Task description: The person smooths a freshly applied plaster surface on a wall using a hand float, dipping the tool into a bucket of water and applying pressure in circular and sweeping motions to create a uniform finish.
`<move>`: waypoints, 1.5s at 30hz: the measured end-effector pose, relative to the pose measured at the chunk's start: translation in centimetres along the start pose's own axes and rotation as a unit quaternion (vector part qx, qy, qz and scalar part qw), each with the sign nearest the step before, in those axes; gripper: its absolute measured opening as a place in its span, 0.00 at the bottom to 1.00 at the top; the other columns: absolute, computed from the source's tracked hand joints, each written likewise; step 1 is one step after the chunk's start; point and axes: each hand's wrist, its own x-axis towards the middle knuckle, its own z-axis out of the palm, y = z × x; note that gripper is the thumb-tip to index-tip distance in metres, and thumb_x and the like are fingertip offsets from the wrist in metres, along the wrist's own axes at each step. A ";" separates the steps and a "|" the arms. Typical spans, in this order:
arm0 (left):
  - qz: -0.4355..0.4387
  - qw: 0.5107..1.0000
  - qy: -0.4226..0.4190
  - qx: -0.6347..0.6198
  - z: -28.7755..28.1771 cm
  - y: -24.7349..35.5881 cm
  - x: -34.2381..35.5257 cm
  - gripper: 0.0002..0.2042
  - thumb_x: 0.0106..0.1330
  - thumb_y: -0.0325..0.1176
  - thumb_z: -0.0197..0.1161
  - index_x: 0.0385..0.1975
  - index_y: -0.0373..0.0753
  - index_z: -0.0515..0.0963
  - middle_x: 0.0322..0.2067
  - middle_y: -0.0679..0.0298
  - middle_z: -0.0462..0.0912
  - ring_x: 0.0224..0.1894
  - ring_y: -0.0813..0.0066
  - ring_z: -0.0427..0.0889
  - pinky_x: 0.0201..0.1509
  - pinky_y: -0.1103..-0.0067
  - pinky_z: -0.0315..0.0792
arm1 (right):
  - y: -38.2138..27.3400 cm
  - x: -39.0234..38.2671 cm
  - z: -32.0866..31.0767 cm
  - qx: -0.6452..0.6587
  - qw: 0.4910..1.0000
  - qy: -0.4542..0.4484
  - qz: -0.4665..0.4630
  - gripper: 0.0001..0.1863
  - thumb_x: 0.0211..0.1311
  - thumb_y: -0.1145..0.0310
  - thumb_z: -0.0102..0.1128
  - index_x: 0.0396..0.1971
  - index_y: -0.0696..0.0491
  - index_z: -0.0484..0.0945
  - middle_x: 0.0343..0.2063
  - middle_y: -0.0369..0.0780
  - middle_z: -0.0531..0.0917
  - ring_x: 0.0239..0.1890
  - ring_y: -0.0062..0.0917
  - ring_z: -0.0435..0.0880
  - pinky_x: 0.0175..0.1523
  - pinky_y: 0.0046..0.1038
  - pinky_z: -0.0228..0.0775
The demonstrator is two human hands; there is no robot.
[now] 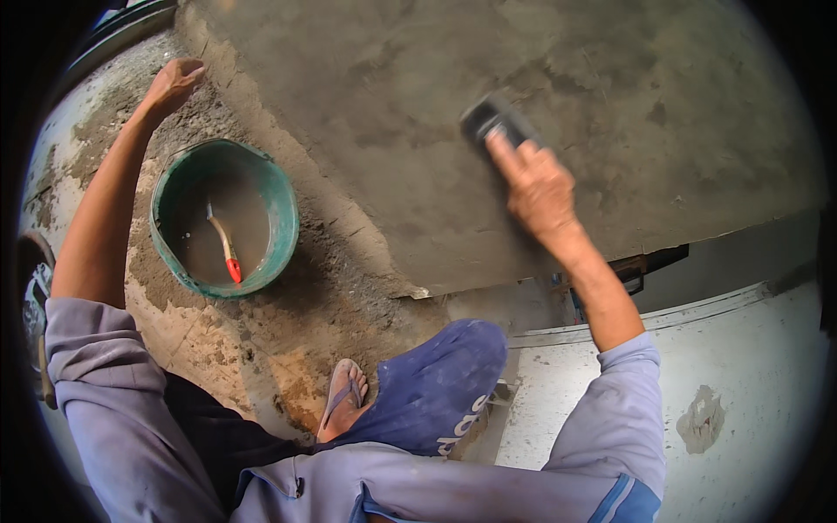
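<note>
My right hand [542, 193] grips a dark, blurred hand float [499, 120], which lies against the wet grey cement surface [418, 174]. One finger stretches along the top of the float. At the far left, my left hand [177, 83] hangs loosely closed beside the cement's rough edge, and nothing shows in its fingers. Between my arms, nearer to the left one, stands a green bucket [284, 218] of murky water. A paintbrush [223, 237] with a tan handle and a red end rests inside it.
Rough mortar-smeared ground [196, 336] surrounds the bucket, and my sandalled foot [343, 397] is on it. A pale, stained panel [602, 418] lies at the right, below the cement's edge. Another dark round container [35, 288] is partly in view at the far left.
</note>
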 end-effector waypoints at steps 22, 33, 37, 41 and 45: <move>-0.073 0.996 0.030 -0.031 0.6 -1.3 0.3 0.23 0.77 0.46 0.55 0.58 0.32 0.80 0.53 0.50 0.86 0.56 0.59 0.84 0.62 0.69 0.74 | 5.5 -1.6 -4.7 0.006 0.987 0.083 0.141 0.34 0.50 0.77 0.65 0.61 0.37 0.82 0.28 0.36 0.75 0.29 0.32 0.79 0.33 0.36 0.76; -0.078 0.989 0.025 -0.120 1.9 -0.9 -0.2 0.26 0.77 0.48 0.55 0.61 0.31 0.77 0.49 0.56 0.87 0.47 0.67 0.85 0.55 0.70 0.76 | 1.0 -2.8 -2.7 0.029 0.994 0.039 0.099 0.36 0.49 0.78 0.66 0.63 0.39 0.80 0.29 0.38 0.74 0.27 0.34 0.78 0.33 0.37 0.77; -0.076 0.993 0.021 -0.088 1.5 -0.1 -0.5 0.25 0.76 0.47 0.56 0.61 0.32 0.78 0.49 0.55 0.87 0.47 0.66 0.85 0.55 0.69 0.76 | 4.1 -4.1 -3.1 0.015 0.990 0.077 0.113 0.38 0.50 0.78 0.65 0.65 0.38 0.78 0.29 0.39 0.75 0.28 0.36 0.80 0.33 0.37 0.77; -0.075 0.995 0.039 -0.055 1.4 1.6 -0.8 0.24 0.75 0.46 0.56 0.59 0.31 0.79 0.53 0.50 0.86 0.55 0.57 0.84 0.61 0.67 0.75 | 5.9 6.4 -3.4 0.031 0.974 0.162 0.157 0.32 0.57 0.71 0.65 0.65 0.39 0.77 0.32 0.40 0.79 0.30 0.36 0.84 0.34 0.36 0.79; -0.004 0.999 -0.037 -0.029 2.7 4.9 -0.8 0.25 0.77 0.46 0.56 0.61 0.31 0.77 0.55 0.53 0.85 0.53 0.63 0.84 0.57 0.71 0.77 | -2.0 5.3 0.3 0.024 0.999 0.038 0.026 0.34 0.51 0.75 0.65 0.63 0.37 0.78 0.30 0.39 0.78 0.28 0.34 0.83 0.30 0.37 0.82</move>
